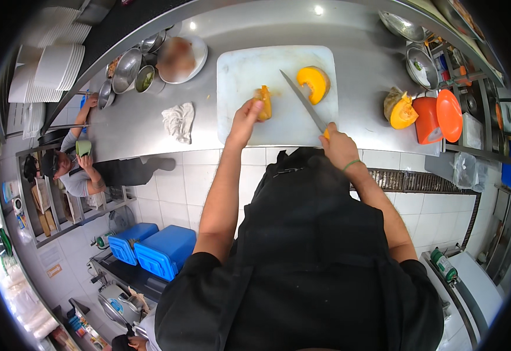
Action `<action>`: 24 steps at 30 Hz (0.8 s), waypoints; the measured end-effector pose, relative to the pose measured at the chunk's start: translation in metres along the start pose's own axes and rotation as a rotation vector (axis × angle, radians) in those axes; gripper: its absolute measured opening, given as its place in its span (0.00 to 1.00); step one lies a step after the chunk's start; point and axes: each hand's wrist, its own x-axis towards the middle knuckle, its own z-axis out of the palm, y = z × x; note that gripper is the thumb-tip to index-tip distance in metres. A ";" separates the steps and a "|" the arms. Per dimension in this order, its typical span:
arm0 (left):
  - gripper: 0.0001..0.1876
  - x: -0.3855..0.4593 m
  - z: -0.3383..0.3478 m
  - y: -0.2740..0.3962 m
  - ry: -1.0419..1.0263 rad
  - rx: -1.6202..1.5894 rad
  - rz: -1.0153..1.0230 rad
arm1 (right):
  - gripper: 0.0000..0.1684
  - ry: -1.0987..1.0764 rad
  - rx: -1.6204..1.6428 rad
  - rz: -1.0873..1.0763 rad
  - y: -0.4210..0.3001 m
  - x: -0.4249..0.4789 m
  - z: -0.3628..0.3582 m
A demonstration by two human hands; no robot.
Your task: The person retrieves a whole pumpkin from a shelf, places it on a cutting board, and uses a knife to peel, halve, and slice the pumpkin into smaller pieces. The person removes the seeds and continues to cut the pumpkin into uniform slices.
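Observation:
On the white cutting board [277,57], my left hand [245,121] grips a small piece of orange pumpkin [264,105]. My right hand [341,147] is closed around the orange handle of a kitchen knife [303,100]; its blade points up and to the left across the board, apart from the held piece. A curved pumpkin wedge [314,83] lies to the right of the blade. Off the board at the right, a larger pumpkin chunk [400,109] rests on the steel counter.
A crumpled white cloth [179,122] lies left of the board. Metal bowls [127,70] and a white plate [200,57] stand at the back left. An orange kitchen scale [428,119] is at the right. A co-worker [75,171] holding a green cup is at the counter's left end.

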 end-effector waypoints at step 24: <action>0.22 -0.024 -0.028 0.032 0.113 0.236 0.057 | 0.22 -0.020 -0.037 -0.005 -0.001 0.008 -0.007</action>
